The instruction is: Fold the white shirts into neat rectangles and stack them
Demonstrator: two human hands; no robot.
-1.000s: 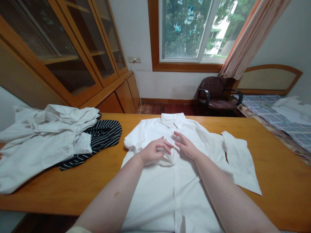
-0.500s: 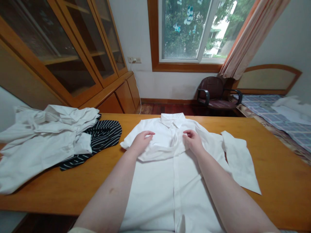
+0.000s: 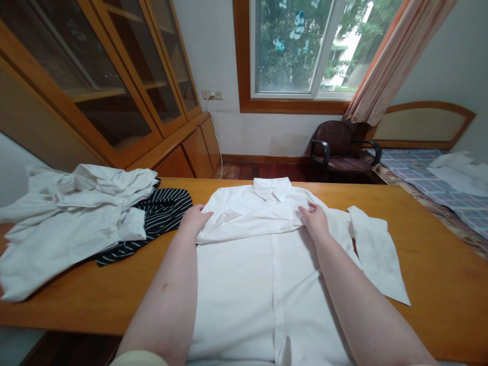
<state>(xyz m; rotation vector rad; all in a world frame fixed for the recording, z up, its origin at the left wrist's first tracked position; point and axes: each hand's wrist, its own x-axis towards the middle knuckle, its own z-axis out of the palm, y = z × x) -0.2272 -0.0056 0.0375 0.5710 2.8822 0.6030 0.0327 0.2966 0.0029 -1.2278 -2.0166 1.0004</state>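
1. Lower front of the white shirt (image 3: 236, 295), the landmark for all positions below. The garment lay front up on the wooden table (image 3: 438, 284), its placket (image 3: 279, 300) running lengthwise toward the collar. A forearm reached in along each side of it.
2. Left hand (image 3: 195, 219), at the shirt's left edge, just below the shoulder. Thumb and fingers met the margin of the cloth; whether they pinched it could not be told.
3. Right hand (image 3: 316, 219), on the right side of the shirt's chest. Thumb and forefinger were bent down onto the fabric; whether cloth was caught between them could not be told. The two hands stood well apart.
4. Folded layer of cloth (image 3: 251, 223), lying wrinkled across the shirt's chest between the hands.
5. Right sleeve (image 3: 377, 249), spread out to the right of the shirt's body and bent toward the near side.
6. Collar (image 3: 271, 189), at the shirt's far end, near the table's far edge.
7. Heaped white clothing (image 3: 68, 218), left of the shirt, partly covering a black striped cloth (image 3: 168, 208).
8. Background, beyond the shirt: a glazed cabinet (image 3: 168, 127) stood to its far left, a brown chair (image 3: 335, 147) and a bed (image 3: 396, 162) to its far right, and a window (image 3: 290, 61) behind its collar end.
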